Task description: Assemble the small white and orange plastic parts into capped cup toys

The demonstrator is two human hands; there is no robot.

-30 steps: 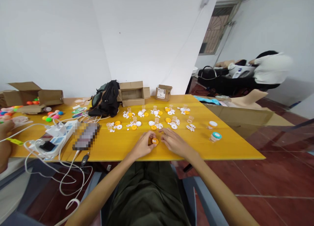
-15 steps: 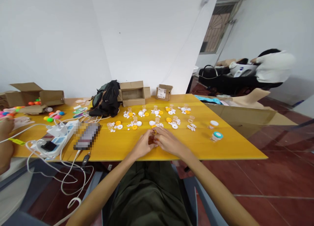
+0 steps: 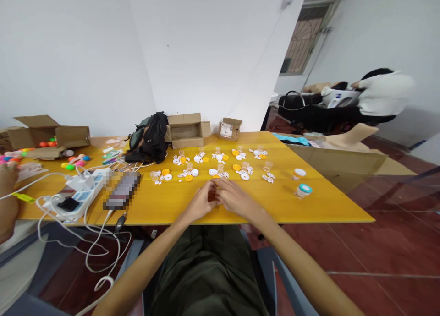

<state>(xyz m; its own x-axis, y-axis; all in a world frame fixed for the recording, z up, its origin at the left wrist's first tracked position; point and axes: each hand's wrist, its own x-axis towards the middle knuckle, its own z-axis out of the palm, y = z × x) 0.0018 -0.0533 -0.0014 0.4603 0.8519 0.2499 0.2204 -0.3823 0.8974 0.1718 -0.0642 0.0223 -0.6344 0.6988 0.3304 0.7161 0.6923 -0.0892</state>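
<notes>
Yellow table (image 3: pixel 282 206) is bearing white pieces (image 3: pixel 224 174) and a white lid (image 3: pixel 212 172) just beyond your left hand (image 3: pixel 200 202) and right hand (image 3: pixel 238 199), which are meeting, fingers curled, near its front edge; they are hiding their grip, so I cannot tell what they are holding; bare surface is separating your right hand from a teal-lidded jar (image 3: pixel 304 190)

Left hand (image 3: pixel 200 201) and right hand (image 3: pixel 237 198) were close together by the desk's (image 3: pixel 154 204) near edge — fingers (image 3: pixel 225 184) curled, forearms (image 3: pixel 147 256) slanting inward.

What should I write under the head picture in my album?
Left hand and right hand close together at a table with cups and discs.
</notes>
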